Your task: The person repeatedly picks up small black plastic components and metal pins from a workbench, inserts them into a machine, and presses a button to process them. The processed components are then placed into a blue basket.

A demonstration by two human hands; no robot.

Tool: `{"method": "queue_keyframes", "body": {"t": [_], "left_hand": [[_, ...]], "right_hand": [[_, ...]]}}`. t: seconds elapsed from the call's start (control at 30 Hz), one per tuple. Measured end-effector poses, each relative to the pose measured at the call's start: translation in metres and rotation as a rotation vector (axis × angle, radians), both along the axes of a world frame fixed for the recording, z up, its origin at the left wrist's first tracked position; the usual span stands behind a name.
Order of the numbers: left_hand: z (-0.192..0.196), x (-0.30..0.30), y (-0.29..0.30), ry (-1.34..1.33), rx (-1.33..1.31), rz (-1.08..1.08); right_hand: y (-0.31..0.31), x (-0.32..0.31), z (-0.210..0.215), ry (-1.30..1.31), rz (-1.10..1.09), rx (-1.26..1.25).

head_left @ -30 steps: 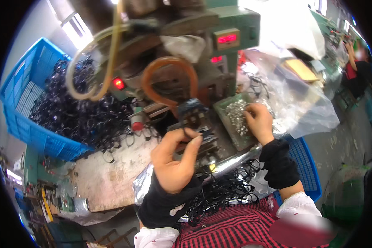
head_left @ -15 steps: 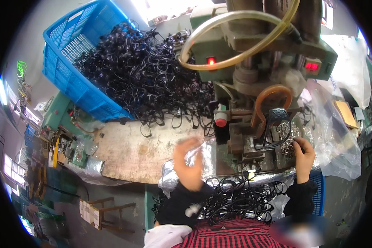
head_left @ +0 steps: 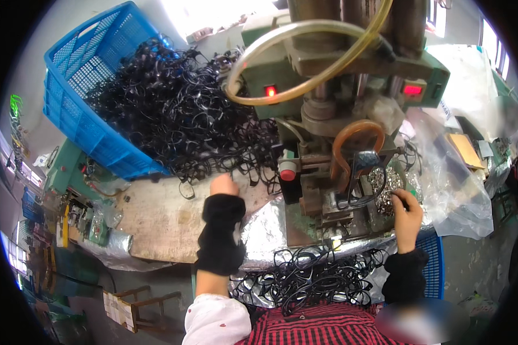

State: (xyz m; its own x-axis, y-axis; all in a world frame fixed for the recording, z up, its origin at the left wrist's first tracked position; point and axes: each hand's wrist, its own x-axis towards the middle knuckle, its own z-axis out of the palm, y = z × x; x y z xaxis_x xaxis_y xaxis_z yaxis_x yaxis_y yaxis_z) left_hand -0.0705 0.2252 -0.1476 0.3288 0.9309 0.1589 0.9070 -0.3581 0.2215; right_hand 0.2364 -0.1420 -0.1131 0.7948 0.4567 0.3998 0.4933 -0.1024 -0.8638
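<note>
My left hand (head_left: 224, 185) reaches out over the wooden tabletop to the near edge of a large heap of black eyeglass frames (head_left: 184, 109). Its fingers are turned away and hidden, so its grip does not show. Beside the heap of small shiny metal pieces (head_left: 384, 187), my right hand (head_left: 407, 221) has thumb and fingertips drawn together. Whatever they may pinch is too small to make out. Between both hands stands a green press (head_left: 322, 109), with a black eyeglass frame (head_left: 357, 202) at its fixture.
A blue plastic basket (head_left: 103, 146) lies tipped behind the heap. More black frames (head_left: 311, 279) lie in front of my body, by a silver foil sheet (head_left: 265, 230). A red button (head_left: 287, 174) sits on the press's left. Clear plastic sheeting (head_left: 454, 195) hangs at the right.
My left hand has moved forward and left, from the foil to the edge of the frame heap. The right hand stays by the metal pieces. The view has shifted slightly.
</note>
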Motion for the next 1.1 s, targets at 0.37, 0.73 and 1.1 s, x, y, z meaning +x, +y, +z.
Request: {"method": "queue_keyframes", "body": {"t": [0.37, 0.73, 1.1], "left_hand": [[0.079, -0.066, -0.084, -0.272, -0.238, -0.318], [0.065, 0.017, -0.165, -1.523, -0.281, -0.227], [0.16, 0.054, -0.217, -1.335, -0.056, -0.671]], "right_hand": [[0.001, -0.044, 0.072, -0.149, 0.23, 0.004], [0.064, -0.066, 0.055, 0.548, 0.44, 0.387], [0.031, -0.078, 0.095, 0.398, 0.6, 0.204]]}}
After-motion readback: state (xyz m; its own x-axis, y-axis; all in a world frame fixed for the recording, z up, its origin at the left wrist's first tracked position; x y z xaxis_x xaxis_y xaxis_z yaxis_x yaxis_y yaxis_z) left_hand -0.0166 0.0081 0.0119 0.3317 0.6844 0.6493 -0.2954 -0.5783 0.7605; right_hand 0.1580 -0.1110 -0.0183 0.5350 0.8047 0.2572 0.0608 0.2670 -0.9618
